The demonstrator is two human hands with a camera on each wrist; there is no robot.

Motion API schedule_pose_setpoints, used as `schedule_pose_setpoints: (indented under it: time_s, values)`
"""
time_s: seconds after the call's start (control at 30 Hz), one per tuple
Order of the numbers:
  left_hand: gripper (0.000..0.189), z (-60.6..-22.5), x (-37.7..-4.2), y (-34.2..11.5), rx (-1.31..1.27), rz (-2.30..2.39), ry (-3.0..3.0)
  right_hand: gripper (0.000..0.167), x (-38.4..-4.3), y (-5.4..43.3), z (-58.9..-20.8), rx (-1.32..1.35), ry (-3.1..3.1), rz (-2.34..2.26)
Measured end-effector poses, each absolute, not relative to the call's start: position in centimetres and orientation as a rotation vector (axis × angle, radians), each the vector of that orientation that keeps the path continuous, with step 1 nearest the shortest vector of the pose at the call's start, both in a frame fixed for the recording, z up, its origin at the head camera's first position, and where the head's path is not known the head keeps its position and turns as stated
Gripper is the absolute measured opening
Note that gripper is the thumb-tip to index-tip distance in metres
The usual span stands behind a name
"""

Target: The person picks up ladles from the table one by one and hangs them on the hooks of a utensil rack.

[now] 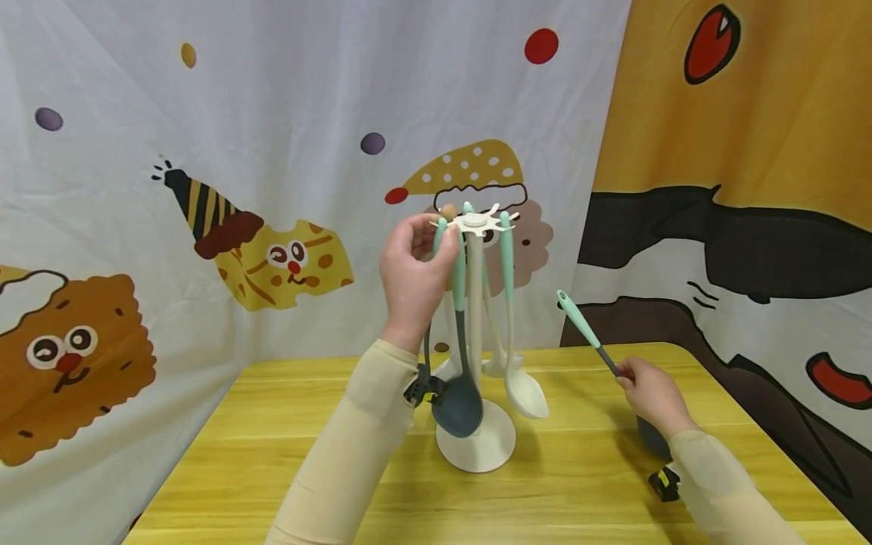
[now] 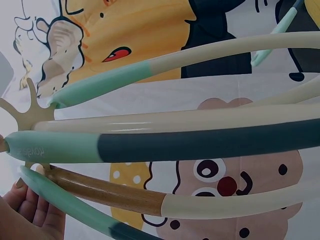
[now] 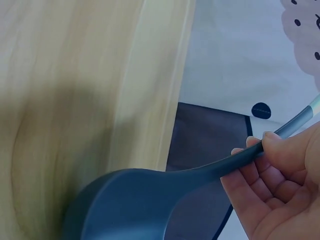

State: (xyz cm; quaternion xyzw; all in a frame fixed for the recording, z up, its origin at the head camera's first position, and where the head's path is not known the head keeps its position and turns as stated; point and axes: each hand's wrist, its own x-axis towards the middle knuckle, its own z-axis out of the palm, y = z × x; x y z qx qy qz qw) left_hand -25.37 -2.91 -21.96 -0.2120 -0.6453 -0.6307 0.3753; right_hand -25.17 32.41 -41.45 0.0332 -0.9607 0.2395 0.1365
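Note:
In the head view a cream rotating utensil rack (image 1: pixel 474 303) stands on the table, hung with several mint-handled kitchen tools. My left hand (image 1: pixel 418 265) is at its top; thumb and fingers pinch the top end of a mint-handled utensil (image 2: pixel 65 200) beside a hook. That utensil's lower part is mostly hidden behind my wrist. A wood-handled utensil (image 2: pixel 110 190) hangs right beside these fingers. Nearest the front hangs a dark spoon (image 1: pixel 458 409). To the right, my right hand (image 1: pixel 654 397) grips a dark ladle (image 3: pixel 130 200) by its shaft, mint handle pointing up and left, bowl low over the table.
A white spoon (image 1: pixel 527 393) hangs on the rack's right side. The round base (image 1: pixel 477 450) sits on the wood-patterned table (image 1: pixel 327 454). Behind the table hangs a printed cloth (image 1: pixel 286 113) with cartoon figures. Each wrist carries a small black camera.

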Motion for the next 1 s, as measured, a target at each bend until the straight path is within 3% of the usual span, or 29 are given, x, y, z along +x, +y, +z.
schedule_pose_setpoints:
  time_s: [1.0]
  values:
    - [0.028,-21.8,-25.3,-2.9,-0.523,-1.601,-1.668,0.014,-23.0,27.5,-35.3,0.225,-2.469,0.84]
